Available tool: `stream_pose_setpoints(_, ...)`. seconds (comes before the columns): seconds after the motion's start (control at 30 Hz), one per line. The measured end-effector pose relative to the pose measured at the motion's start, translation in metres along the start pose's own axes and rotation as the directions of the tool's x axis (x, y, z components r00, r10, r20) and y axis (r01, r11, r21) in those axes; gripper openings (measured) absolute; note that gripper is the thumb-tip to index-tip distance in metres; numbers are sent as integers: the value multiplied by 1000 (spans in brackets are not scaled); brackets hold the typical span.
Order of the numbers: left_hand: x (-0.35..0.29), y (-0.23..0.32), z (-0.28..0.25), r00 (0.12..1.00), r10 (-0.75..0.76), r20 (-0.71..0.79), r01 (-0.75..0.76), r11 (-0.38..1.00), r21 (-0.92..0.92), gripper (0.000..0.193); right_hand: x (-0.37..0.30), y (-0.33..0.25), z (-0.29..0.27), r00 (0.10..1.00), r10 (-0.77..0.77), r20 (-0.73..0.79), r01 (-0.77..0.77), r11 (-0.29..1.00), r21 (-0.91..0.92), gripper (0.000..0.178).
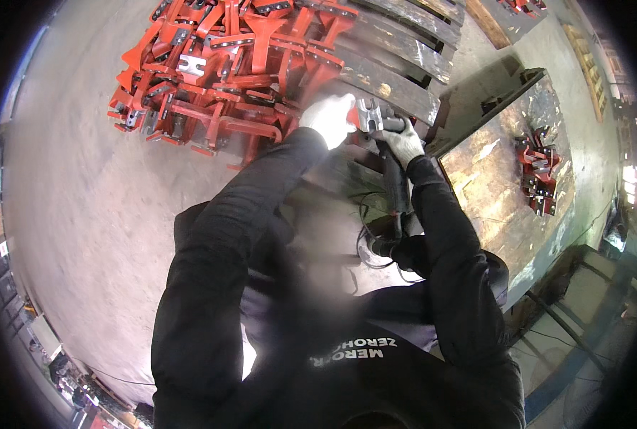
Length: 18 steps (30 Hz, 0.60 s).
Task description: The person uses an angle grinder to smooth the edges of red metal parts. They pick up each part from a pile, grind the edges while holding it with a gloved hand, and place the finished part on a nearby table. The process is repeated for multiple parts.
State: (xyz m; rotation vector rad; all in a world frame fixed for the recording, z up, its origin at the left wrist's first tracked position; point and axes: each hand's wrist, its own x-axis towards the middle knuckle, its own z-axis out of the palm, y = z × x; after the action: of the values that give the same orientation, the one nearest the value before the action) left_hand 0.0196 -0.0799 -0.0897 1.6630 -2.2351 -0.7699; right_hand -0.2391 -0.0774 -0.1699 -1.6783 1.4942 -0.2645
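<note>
My left hand (327, 120), in a white glove, is closed on a red metal bracket whose bare silver notched end (370, 116) points right. Its fingers are partly washed out by glare. My right hand (404, 141), also gloved, is wrapped round the upper end of a black corded power tool (395, 179), right beside the notched end. The tool's long body hangs down toward my knees. Whether the tool touches the bracket, I cannot tell.
A big heap of red metal brackets (239, 71) lies left of my hands. Behind them is a dark slatted wooden pallet (386, 53). At right, a worn tabletop (490, 179) bears a small pile of red and black brackets (539, 170). A cable (365, 239) loops near my legs.
</note>
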Motion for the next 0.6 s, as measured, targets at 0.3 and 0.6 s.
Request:
stream_pose_setpoints(0.3, 6, -12, 14, 999, 29, -41, -27, 999, 28, 55, -97, -45, 6, 866, 498, 51, -400, 628, 668, 72)
stream_pose_setpoints(0.6, 17, 21, 2, 998, 41, 45, -44, 996, 81, 55, -91, 64, 66, 919, 273, -283, -84, 839, 537, 90)
